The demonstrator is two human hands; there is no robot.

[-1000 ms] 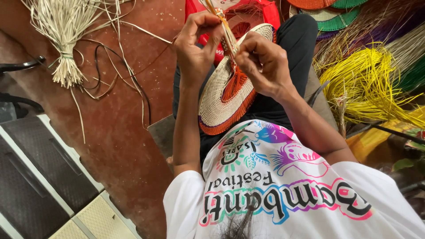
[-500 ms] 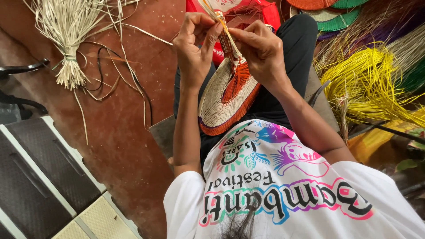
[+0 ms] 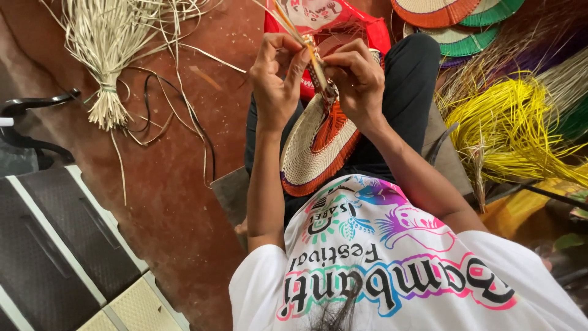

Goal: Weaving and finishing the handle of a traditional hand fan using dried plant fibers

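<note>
1. Nearest me: round woven fan of cream straw with orange-and-purple rim (image 3: 315, 150), propped on the lap.
2. Left hand (image 3: 275, 83) fingers pinch a thin tan straw strand (image 3: 309, 52); right hand (image 3: 355, 83) fingers press together at the fan's top edge.
3. My judgement: keep the strand taut, work close to the weave.
4. Beyond: red plastic bag (image 3: 367, 24), contents unclear; yellow straw bundle (image 3: 514, 129) on the floor.
</note>
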